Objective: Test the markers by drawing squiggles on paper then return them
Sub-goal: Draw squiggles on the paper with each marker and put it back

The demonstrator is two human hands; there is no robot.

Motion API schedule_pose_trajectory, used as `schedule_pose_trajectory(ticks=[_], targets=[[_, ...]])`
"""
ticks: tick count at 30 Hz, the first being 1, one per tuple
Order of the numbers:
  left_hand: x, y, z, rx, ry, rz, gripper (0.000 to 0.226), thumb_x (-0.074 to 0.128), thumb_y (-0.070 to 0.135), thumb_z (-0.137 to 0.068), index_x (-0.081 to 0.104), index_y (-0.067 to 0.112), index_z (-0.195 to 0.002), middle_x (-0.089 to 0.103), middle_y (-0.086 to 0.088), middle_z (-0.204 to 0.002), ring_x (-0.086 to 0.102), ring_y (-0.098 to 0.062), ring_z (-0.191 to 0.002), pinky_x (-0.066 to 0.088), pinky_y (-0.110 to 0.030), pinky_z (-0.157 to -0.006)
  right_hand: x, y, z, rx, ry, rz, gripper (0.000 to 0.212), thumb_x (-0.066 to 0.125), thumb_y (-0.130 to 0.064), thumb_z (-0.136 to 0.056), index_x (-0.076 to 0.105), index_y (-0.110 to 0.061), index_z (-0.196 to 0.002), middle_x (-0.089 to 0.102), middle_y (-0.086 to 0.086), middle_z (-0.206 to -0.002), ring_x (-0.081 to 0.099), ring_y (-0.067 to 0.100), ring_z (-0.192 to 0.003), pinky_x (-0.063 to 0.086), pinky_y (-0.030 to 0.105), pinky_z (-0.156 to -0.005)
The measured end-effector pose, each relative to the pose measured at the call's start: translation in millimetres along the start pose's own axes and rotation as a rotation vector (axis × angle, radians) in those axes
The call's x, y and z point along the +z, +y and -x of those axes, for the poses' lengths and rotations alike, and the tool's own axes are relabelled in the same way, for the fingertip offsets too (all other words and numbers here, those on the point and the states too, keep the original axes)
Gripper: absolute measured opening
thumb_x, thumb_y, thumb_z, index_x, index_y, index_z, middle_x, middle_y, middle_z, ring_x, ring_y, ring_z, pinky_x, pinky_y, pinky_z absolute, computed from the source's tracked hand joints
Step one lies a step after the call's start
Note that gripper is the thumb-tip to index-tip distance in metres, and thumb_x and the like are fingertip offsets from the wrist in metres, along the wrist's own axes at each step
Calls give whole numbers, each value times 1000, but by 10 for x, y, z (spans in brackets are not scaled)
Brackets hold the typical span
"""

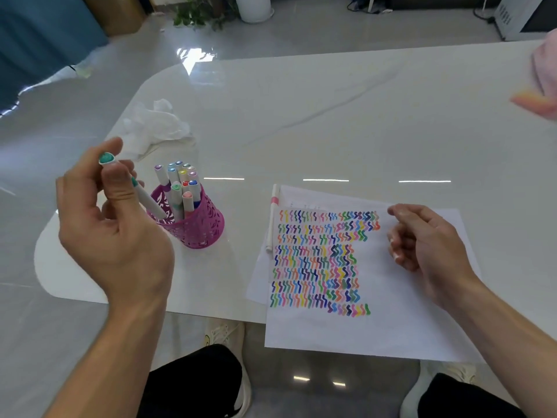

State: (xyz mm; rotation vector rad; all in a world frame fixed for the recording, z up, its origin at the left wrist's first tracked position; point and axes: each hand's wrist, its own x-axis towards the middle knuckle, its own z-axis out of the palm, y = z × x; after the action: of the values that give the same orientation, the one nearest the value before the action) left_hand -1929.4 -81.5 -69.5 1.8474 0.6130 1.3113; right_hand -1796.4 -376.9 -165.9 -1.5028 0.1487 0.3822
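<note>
At frame left, the left hand (pixel 111 224) grips a teal marker (pixel 144 194) above the cup (pixel 196 230); the right hand (pixel 428 239) rests loosely curled, holding nothing, on the paper (pixel 391 321).

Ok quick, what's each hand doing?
Left hand: holding a teal marker.
Right hand: empty, fingers loosely curled, over the paper.

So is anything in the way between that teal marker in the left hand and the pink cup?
Nothing visible lies between. The left hand grips the teal-capped white marker, its lower end at the rim of the pink perforated cup. Only the other markers standing inside crowd the opening.
</note>
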Motion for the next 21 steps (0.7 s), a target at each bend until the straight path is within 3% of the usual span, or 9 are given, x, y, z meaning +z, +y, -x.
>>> schedule_pose_trajectory(ticks=[4, 7, 11, 16, 21], targets=[[-18, -106, 30, -26, -20, -77, 28, 53, 39, -104, 69, 24, -121, 65, 0, -112, 62, 0, -98, 46, -11, -77, -13, 11, -17, -12, 6, -4, 7, 61, -29, -102, 65, -25, -100, 58, 0, -56, 46, 14, -41, 31, 20, -36], [-26, -181, 35, -91, -61, -122, 23, 58, 32, -100, 71, 29, -119, 65, 11, -111, 64, 0, -100, 48, -8, -77, -27, 19, -26, -16, 2, -8, 7, 62, -31, -102, 65, -26, -100, 58, 0, -57, 47, 14, -42, 32, 20, -36], [-54, -268, 16, -195, -133, -184, 23, 62, 24, -99, 71, 34, -116, 70, 5, -111, 67, -3, -97, 53, -13, -83, -15, 23, -27, -17, -3, -8, 7, 63, -32, -101, 66, -26, -101, 58, 0, -57, 46, 14, -42, 32, 20, -36], [-23, -284, 21, -246, -171, -290, 19, 63, 25, -98, 72, 30, -114, 72, 4, -108, 69, -5, -93, 58, -36, -89, -13, 24, -21, -28, 7, -10, 5, 62, -33, -101, 65, -28, -101, 59, 0, -58, 47, 14, -42, 33, 21, -36], [19, -278, 15, -200, -215, -388, 28, 63, 13, -95, 71, 25, -119, 73, 3, -108, 68, -10, -93, 56, -35, -89, -23, 36, -26, -41, 7, -10, 4, 61, -34, -101, 64, -31, -103, 60, 0, -59, 48, 15, -43, 34, 21, -37]])
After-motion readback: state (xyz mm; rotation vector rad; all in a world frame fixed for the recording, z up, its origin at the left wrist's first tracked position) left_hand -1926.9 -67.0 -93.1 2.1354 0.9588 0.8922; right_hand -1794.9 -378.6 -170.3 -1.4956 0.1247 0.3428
